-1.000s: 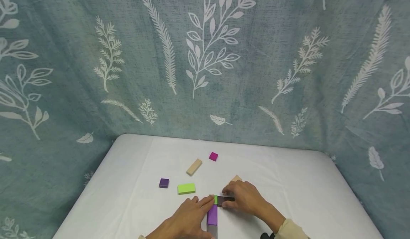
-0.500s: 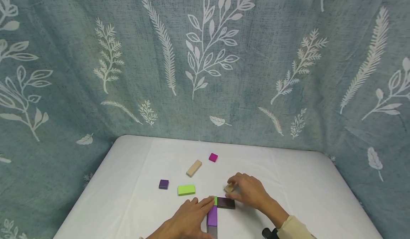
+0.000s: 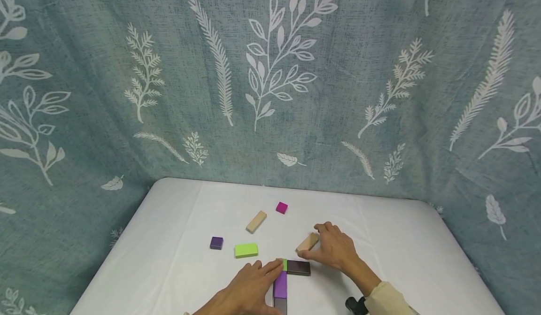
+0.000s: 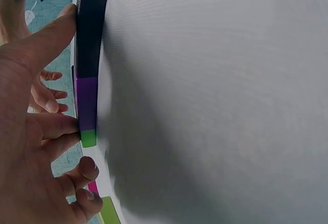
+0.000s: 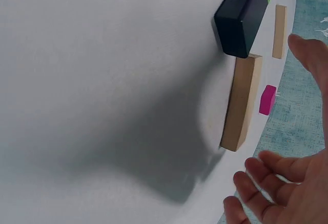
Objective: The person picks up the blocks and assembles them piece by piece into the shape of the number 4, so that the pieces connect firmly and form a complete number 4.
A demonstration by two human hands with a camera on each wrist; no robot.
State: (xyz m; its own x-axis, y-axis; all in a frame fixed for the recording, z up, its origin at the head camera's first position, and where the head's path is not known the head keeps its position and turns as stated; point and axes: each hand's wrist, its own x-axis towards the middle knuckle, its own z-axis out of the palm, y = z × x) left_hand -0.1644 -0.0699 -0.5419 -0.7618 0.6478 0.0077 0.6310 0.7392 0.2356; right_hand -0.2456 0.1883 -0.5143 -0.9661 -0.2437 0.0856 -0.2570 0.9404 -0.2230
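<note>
Purple block (image 3: 280, 284), grey block (image 3: 281, 304) and a small green block (image 3: 284, 264) lie end to end in a row. A dark block (image 3: 298, 268) juts right from the green one. My left hand (image 3: 251, 284) rests along this row, fingertips at the green end; its thumb (image 4: 65, 21) touches the dark end block (image 4: 90, 39) in the left wrist view. Beyond the dark block lies a wooden block (image 3: 307, 243). My right hand (image 3: 334, 247) is spread beside it, thumb near one end, fingers near the other. In the right wrist view the fingers stand apart from this wooden block (image 5: 241, 103).
Further off on the white table (image 3: 177, 211) lie a lime block (image 3: 246, 250), a dark purple block (image 3: 216, 243), another wooden block (image 3: 256, 222) and a magenta block (image 3: 281, 207). A leaf-patterned curtain (image 3: 270, 71) hangs behind the table.
My right hand has left the dark block and moved away to the wooden block, its fingers now spread wider. The left hand has stayed on the row.
</note>
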